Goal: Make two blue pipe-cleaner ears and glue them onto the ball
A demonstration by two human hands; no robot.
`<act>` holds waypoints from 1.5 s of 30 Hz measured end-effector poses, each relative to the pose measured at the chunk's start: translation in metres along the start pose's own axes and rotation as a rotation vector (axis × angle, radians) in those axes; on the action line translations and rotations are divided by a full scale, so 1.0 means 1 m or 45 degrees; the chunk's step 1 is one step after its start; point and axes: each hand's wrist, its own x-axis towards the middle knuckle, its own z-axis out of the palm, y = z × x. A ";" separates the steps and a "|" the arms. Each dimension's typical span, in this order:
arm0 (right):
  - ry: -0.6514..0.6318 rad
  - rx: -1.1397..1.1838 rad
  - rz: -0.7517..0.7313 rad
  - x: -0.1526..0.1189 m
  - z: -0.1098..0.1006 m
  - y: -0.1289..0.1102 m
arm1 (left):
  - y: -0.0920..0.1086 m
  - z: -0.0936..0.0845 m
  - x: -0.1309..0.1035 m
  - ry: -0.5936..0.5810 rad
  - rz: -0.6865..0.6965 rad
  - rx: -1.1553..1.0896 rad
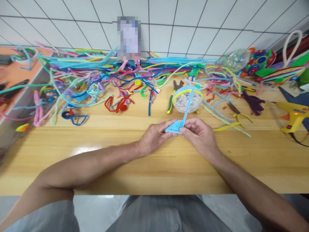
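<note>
Between my two hands is a small triangle of light blue pipe cleaner (pixel 174 127), wound with strands across its middle. My left hand (pixel 154 135) pinches its left side between thumb and fingers. At its right corner my right hand (pixel 201 133) grips it, with the thumb and fingers closed together. One straight blue strand sticks up from that corner and passes in front of a clear ball (pixel 187 102). The ball, banded with yellow and blue pipe cleaner, sits on the table just beyond my hands. My right fingertips partly hide the corner.
A heap of coloured pipe cleaners (pixel 79 74) runs along the wall. Green-handled pliers (pixel 172 100) lie beside the ball, and yellow-handled pliers (pixel 238 112) farther right. A yellow glue gun (pixel 293 114) stands at the right edge. A grey-walled bin (pixel 26 96) is at left.
</note>
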 end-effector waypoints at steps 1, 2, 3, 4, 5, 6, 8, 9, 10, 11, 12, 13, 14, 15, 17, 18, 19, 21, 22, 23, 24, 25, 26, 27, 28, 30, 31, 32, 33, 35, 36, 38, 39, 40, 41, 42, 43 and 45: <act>0.000 -0.010 -0.007 -0.001 0.000 0.000 | -0.001 0.000 0.000 -0.005 0.010 0.018; 0.003 -0.023 -0.014 -0.001 0.001 -0.001 | -0.003 0.000 0.000 -0.008 0.021 0.037; 0.008 -0.038 -0.021 -0.002 0.001 -0.001 | -0.004 0.000 0.000 -0.012 0.037 0.054; 0.014 -0.056 -0.027 -0.002 0.002 -0.002 | -0.004 0.000 0.000 -0.016 0.052 0.072; 0.019 -0.076 -0.029 -0.002 0.002 -0.003 | -0.005 0.000 0.000 -0.020 0.067 0.088; 0.025 -0.092 -0.027 -0.003 0.002 -0.003 | -0.005 -0.001 0.000 -0.020 0.083 0.102; 0.027 -0.100 -0.014 -0.002 0.002 -0.003 | -0.006 -0.002 -0.001 -0.018 0.106 0.123; 0.020 -0.090 -0.005 -0.002 0.002 -0.003 | -0.005 -0.002 -0.001 -0.018 0.110 0.129; 0.008 -0.069 0.009 -0.001 0.002 -0.003 | -0.005 -0.002 -0.001 -0.019 0.111 0.130; -0.006 -0.042 0.027 0.000 0.001 -0.002 | -0.005 -0.003 -0.001 -0.022 0.112 0.122; -0.020 -0.010 0.049 0.001 0.000 -0.002 | -0.005 -0.003 -0.001 -0.025 0.113 0.104; -0.032 0.020 0.076 0.002 0.000 -0.001 | -0.004 -0.003 0.000 -0.035 0.109 0.072; -0.041 0.046 0.104 0.002 -0.001 -0.001 | -0.003 -0.003 0.000 -0.054 0.100 0.025; -0.052 0.064 0.133 0.003 -0.002 -0.001 | -0.002 -0.003 0.001 -0.077 0.084 -0.032; -0.080 0.089 0.169 0.005 -0.003 -0.002 | 0.000 -0.004 0.003 -0.114 0.043 -0.123; -0.095 0.097 0.180 0.005 -0.004 -0.003 | 0.002 -0.005 0.004 -0.116 0.027 -0.139; -0.106 0.106 0.186 0.005 -0.004 -0.003 | 0.003 -0.006 0.005 -0.107 0.016 -0.136; -0.111 0.123 0.189 0.006 -0.004 -0.003 | 0.006 -0.008 0.007 -0.073 0.019 -0.116; -0.108 0.129 0.190 0.006 -0.004 -0.002 | 0.006 -0.009 0.008 -0.064 0.023 -0.119; -0.104 0.134 0.191 0.006 -0.003 -0.002 | 0.006 -0.010 0.008 -0.061 0.027 -0.133; -0.099 0.140 0.191 0.005 -0.003 -0.002 | 0.006 -0.010 0.009 -0.059 0.032 -0.152; -0.095 0.148 0.192 0.005 -0.002 -0.001 | 0.006 -0.010 0.009 -0.055 0.037 -0.168; -0.089 0.157 0.193 0.005 -0.002 -0.001 | 0.006 -0.009 0.009 -0.050 0.038 -0.175; -0.084 0.166 0.194 0.005 -0.001 -0.001 | 0.006 -0.009 0.009 -0.043 0.034 -0.172; -0.081 0.174 0.194 0.005 -0.001 -0.001 | 0.006 -0.009 0.008 -0.037 0.031 -0.164; -0.080 0.187 0.193 0.005 0.000 -0.001 | 0.007 -0.009 0.008 -0.027 0.029 -0.149; -0.081 0.193 0.192 0.005 0.000 -0.001 | 0.008 -0.009 0.008 -0.026 0.031 -0.143; -0.079 0.198 0.190 0.005 0.000 -0.001 | 0.009 -0.009 0.008 -0.026 0.034 -0.142; -0.079 0.200 0.189 0.005 0.000 -0.001 | 0.009 -0.009 0.008 -0.029 0.034 -0.145; -0.082 0.201 0.184 0.005 0.000 -0.002 | 0.010 -0.009 0.008 -0.038 0.009 -0.173; -0.089 0.203 0.178 0.005 0.000 -0.003 | 0.010 -0.009 0.009 -0.043 -0.011 -0.205; -0.112 0.213 0.160 0.004 -0.001 -0.004 | 0.009 -0.009 0.009 -0.045 -0.054 -0.310; -0.128 0.223 0.150 0.004 -0.001 -0.005 | 0.009 -0.009 0.010 -0.052 -0.081 -0.378; -0.143 0.236 0.142 0.004 -0.001 -0.006 | 0.008 -0.009 0.010 -0.067 -0.114 -0.453; -0.158 0.250 0.139 0.004 -0.001 -0.006 | 0.007 -0.009 0.010 -0.087 -0.153 -0.529; -0.167 0.267 0.139 0.004 -0.001 -0.006 | 0.006 -0.009 0.010 -0.108 -0.197 -0.602; -0.172 0.284 0.143 0.004 -0.001 -0.007 | 0.006 -0.009 0.010 -0.125 -0.239 -0.669; -0.163 0.314 0.149 0.003 -0.001 -0.006 | 0.004 -0.008 0.011 -0.141 -0.307 -0.776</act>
